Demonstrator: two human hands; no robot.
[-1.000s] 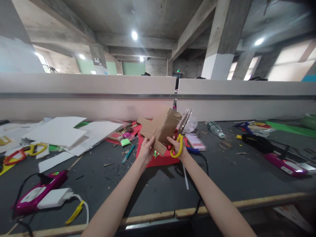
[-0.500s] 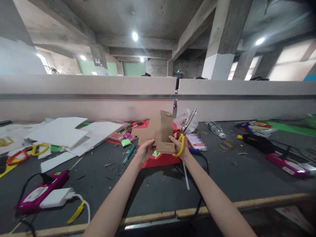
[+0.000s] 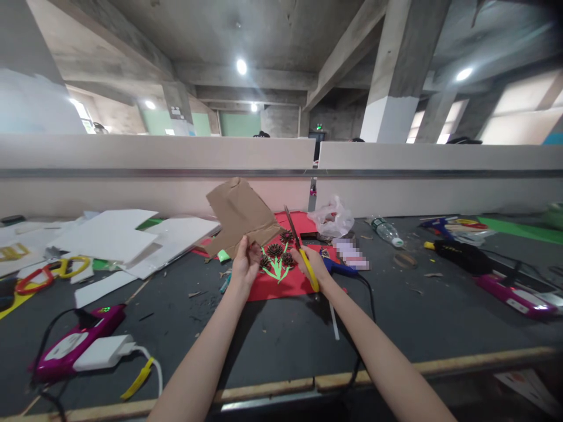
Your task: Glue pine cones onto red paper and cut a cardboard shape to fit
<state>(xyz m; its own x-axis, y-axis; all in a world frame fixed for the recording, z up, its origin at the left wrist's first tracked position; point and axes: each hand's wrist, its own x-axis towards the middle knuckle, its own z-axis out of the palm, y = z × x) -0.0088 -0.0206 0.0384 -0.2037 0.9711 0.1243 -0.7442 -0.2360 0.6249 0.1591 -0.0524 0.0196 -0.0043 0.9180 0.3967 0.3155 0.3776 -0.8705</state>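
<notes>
My left hand [image 3: 246, 262] grips the lower edge of a brown cardboard piece [image 3: 240, 212], which is raised and tilted to the left. In my right hand [image 3: 313, 265] are yellow-handled scissors [image 3: 310, 271], their blades pointing up and slightly left, apart from the cardboard. Between my hands, pine cones [image 3: 275, 251] and a green leaf-like cutout [image 3: 278, 271] lie on red sheet material [image 3: 268, 289]. A blue glue gun [image 3: 343, 269] rests just right of my right hand.
White boards [image 3: 109, 234] and red-handled scissors [image 3: 34, 280] lie left. A magenta power strip [image 3: 79, 343] is near the front left, another [image 3: 510, 295] at right. A plastic bag [image 3: 334, 217] and bottle [image 3: 387, 231] are behind. A low partition [image 3: 158, 193] borders the table.
The cardboard has moved left and up, turned, and left my right hand, uncovering the pine cones and green cutout. The scissors have swung so their blades point left of upright instead of right.
</notes>
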